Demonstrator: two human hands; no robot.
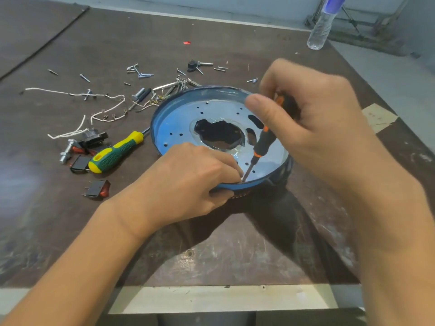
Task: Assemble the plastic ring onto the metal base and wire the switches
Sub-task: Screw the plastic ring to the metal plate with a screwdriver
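A round metal base [179,123] with blue film, small holes and a central cutout lies on the table, a dark plastic ring [286,171] showing under its near right edge. My left hand [188,182] grips the base's near rim, fingertips by the screwdriver's tip. My right hand [313,118] holds a black-and-orange screwdriver [264,143] upright, its tip at a hole near the front rim. Black rocker switches with red buttons [97,188] lie to the left, beside white wires [103,109].
A green-and-yellow screwdriver [115,152] lies left of the base. Loose screws [140,71], bolts [67,151] and a key set are scattered behind and left. A water bottle [321,27] stands at the far right corner. The table's front edge runs close below my arms.
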